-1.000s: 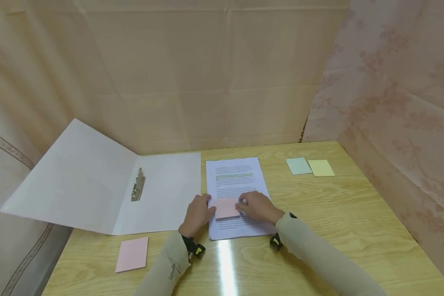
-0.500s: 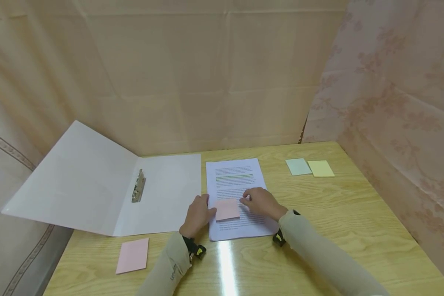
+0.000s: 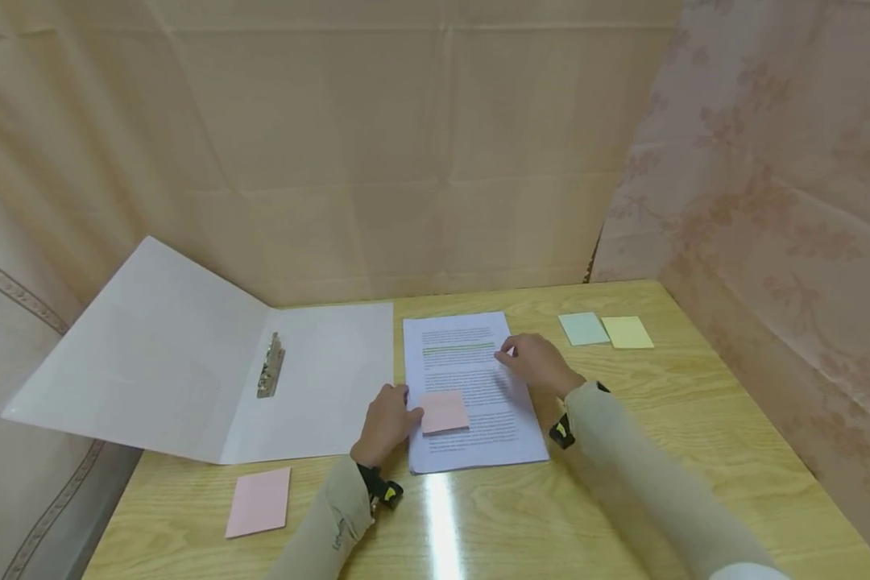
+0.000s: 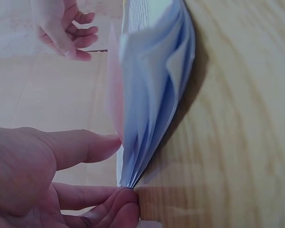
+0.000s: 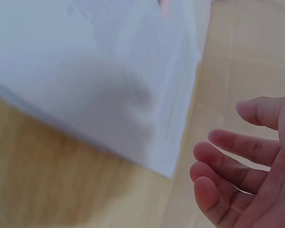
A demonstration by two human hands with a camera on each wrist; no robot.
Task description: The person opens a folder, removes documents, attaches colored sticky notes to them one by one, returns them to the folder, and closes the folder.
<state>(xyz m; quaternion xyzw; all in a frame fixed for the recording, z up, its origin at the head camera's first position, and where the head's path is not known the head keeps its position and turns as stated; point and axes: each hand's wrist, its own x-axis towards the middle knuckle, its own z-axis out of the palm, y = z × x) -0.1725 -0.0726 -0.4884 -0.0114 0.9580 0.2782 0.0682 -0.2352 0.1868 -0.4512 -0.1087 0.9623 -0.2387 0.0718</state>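
A stack of printed sheets, with green-highlighted lines near its top, lies on the wooden table. My left hand pinches its left edge; in the left wrist view the thumb presses from above by the pink sticky note, while curled fingers sit at the stack's edge. That pink sticky note lies on the top sheet, right by the thumb. Over the sheets' right side hovers my right hand, holding nothing, its fingers loosely bent and apart from the thumb.
Left of the sheets lies an open white folder with a metal clip, its cover tilted up. A pink sticky pad sits at front left. Green and yellow sticky pads are at back right. Curtains hang behind.
My right hand has released the pink sticky note and moved up and to the right, away from it. The note stays on the sheets; the left hand has kept its place.
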